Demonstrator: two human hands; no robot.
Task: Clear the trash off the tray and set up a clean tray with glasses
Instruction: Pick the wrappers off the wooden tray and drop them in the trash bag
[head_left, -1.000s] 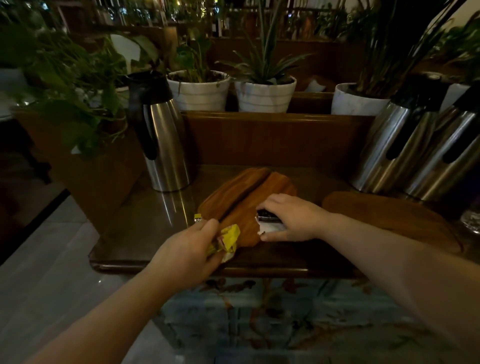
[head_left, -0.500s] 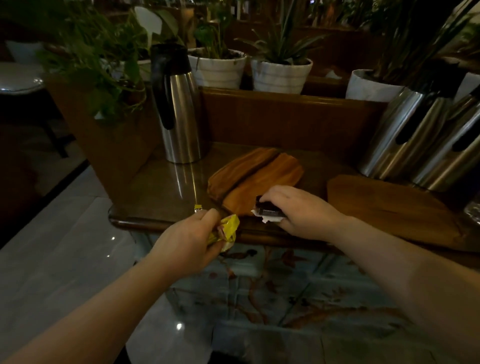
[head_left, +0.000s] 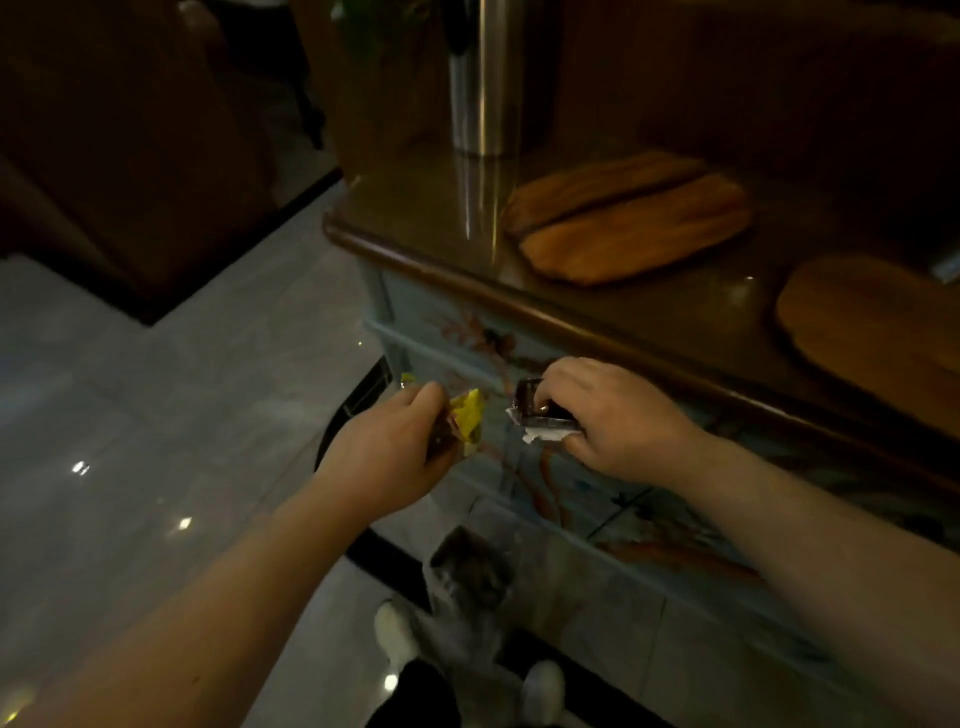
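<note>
My left hand is closed on a crumpled yellow wrapper. A dark wrapper with a white edge is gripped in my right hand. Both hands hang in front of the cabinet, below its top edge and over the floor. Two stacked orange-brown wooden trays lie bare on the cabinet top. A third wooden tray lies further right. No glasses are in view.
A steel thermos stands behind the trays on the dark wooden cabinet top. The cabinet front is painted pale blue. Something grey and clear, perhaps a bag, sits below my hands on the shiny tile floor.
Both hands have pulled off the tray and dropped below the cabinet edge, each still holding its wrapper. The camera has tilted down toward the floor.
</note>
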